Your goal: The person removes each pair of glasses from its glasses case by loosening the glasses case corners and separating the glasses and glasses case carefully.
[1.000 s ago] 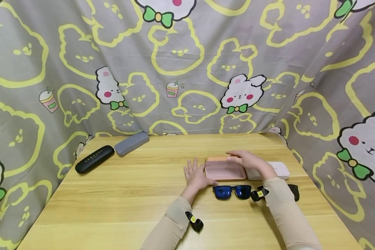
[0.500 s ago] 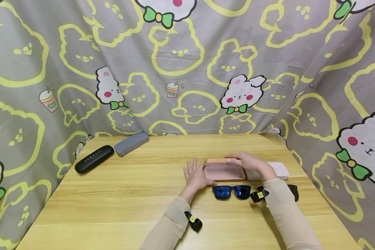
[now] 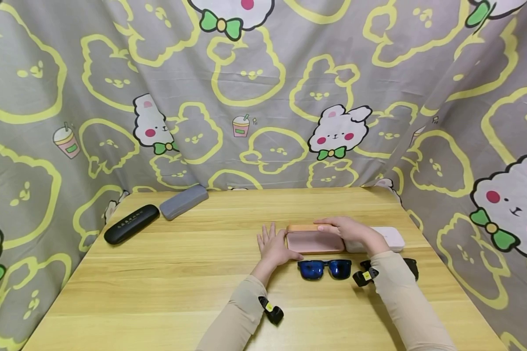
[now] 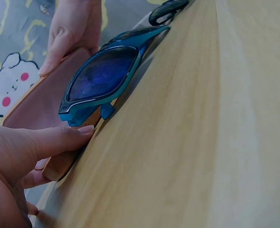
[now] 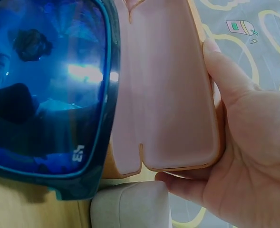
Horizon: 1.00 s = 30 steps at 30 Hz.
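An orange glasses case [image 3: 314,242] with a pink lining lies on the table, its lid partly raised and nothing showing inside. My left hand [image 3: 274,248] holds its left end, the thumb at the front corner, other fingers spread out behind. At the back, my right hand [image 3: 349,231] grips the lid; in the right wrist view its thumb lies along the lid's edge with fingers behind. Just in front of the case are blue-lensed sunglasses [image 3: 325,269], lenses toward me. They hide part of the case in both wrist views.
A white glasses case [image 3: 393,238] stands against the right end, partly under my right hand. Dark sunglasses [image 3: 412,268] sit behind my right sleeve. At the back left are a grey case [image 3: 184,202] and a black case [image 3: 131,224]. A patterned curtain surrounds the table.
The right hand has come slightly down and toward me, swinging the orange case's lid forward so more of its outside shows. The left hand stays in place.
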Each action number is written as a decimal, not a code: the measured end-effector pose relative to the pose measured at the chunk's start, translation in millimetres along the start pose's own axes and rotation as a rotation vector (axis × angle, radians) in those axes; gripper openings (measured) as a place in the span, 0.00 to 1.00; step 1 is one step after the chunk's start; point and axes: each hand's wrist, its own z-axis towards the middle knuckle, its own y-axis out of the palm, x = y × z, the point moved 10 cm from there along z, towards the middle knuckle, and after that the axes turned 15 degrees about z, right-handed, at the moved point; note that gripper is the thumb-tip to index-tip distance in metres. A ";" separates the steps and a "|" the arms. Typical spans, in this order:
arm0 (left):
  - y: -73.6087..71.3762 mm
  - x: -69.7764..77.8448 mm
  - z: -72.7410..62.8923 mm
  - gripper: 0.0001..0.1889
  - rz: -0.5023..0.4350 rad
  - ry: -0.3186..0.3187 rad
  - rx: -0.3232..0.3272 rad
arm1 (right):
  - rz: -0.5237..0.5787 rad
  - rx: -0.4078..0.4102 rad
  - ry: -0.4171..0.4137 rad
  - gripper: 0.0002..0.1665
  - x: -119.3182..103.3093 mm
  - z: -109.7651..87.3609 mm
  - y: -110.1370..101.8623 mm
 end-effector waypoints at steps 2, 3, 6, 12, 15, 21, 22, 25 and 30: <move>-0.1 0.1 -0.2 0.49 -0.001 0.002 0.002 | 0.001 0.002 -0.002 0.32 0.0 -0.6 1.2; 0.1 -0.1 -0.1 0.49 0.001 0.002 0.001 | 0.006 0.003 0.004 0.32 0.7 -0.8 1.7; -0.6 -0.3 -0.1 0.49 -0.001 0.004 0.007 | 0.011 0.004 -0.008 0.33 0.7 -1.2 3.3; -1.6 0.0 -0.7 0.50 -0.003 0.008 0.006 | 0.042 0.012 -0.003 0.34 2.6 -1.7 4.1; -1.1 0.1 -1.0 0.50 -0.001 0.009 0.002 | 0.058 0.017 0.009 0.34 4.6 -2.1 4.0; -2.4 -0.2 -1.1 0.50 0.000 0.011 0.013 | 0.042 0.022 -0.018 0.33 3.6 -1.9 4.7; -2.6 -0.2 -1.1 0.50 0.000 0.011 0.015 | 0.043 0.021 -0.021 0.33 3.4 -1.8 4.9; -2.6 -0.2 -1.0 0.49 0.001 0.011 0.017 | 0.047 0.022 -0.031 0.32 3.2 -1.9 5.0; -1.9 0.0 -0.4 0.49 -0.001 0.010 0.016 | 0.073 0.022 -0.048 0.32 2.4 -2.1 4.6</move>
